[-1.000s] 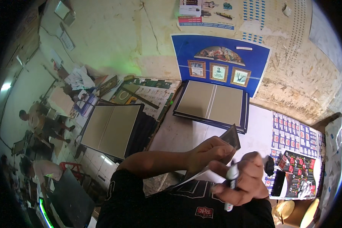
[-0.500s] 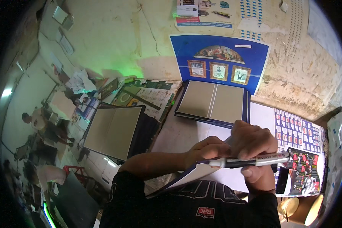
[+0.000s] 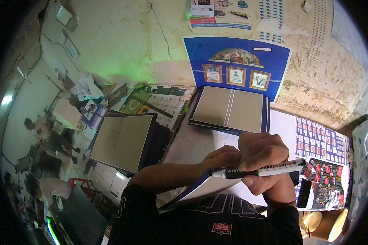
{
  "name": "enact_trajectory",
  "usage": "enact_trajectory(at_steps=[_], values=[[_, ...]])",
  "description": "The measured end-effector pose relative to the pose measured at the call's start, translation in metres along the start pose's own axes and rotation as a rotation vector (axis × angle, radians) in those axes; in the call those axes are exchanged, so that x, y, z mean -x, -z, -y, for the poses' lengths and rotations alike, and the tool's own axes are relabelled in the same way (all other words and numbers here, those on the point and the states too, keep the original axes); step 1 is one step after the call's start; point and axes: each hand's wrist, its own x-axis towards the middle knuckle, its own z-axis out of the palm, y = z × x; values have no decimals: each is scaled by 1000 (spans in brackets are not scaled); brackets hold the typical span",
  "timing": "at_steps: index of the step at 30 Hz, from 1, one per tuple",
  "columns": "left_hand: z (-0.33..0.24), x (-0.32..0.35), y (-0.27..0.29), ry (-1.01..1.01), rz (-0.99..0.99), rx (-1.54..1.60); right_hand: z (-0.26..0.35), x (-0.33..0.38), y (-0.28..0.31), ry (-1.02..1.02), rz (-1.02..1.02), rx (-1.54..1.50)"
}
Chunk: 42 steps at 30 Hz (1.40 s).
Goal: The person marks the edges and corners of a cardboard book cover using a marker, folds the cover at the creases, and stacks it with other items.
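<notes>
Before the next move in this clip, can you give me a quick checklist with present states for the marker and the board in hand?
1. Right hand grips marker: ok.
2. Left hand steadies blue-edged board: ok.
3. Marker cap off: cannot tell.
4. Marker tip touching board: not ok, it lies level above it.
5. Open covers on table apart from hands: ok.

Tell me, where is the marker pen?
In the head view, the marker pen lies sideways in the right hand, right of centre, with the left hand touching its capped end.
</notes>
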Motion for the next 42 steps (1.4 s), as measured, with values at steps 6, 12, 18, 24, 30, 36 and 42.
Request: enact_trajectory(at_steps=[6,12,18,24,30,36,42], values=[[10,6,9,405,-173,463,-3,0,-3,-53,-57,-52],[18,8,15,316,-61,578,-2,0,-7,-95,-77,-17],[-8,-10,6,248,48,419,-6,-1,-9,-23,-55,56],[-30,-29,-1,204,131,282,-7,-5,-1,-99,39,-114],[-37,-35,-5,188,158,225,-1,-8,-4,-145,20,-41],[-39,-38,-7,171,166,191,-3,-8,-1,-147,40,-145],[-40,-39,-11,156,173,165,-6,-7,-7,-141,-74,-238]])
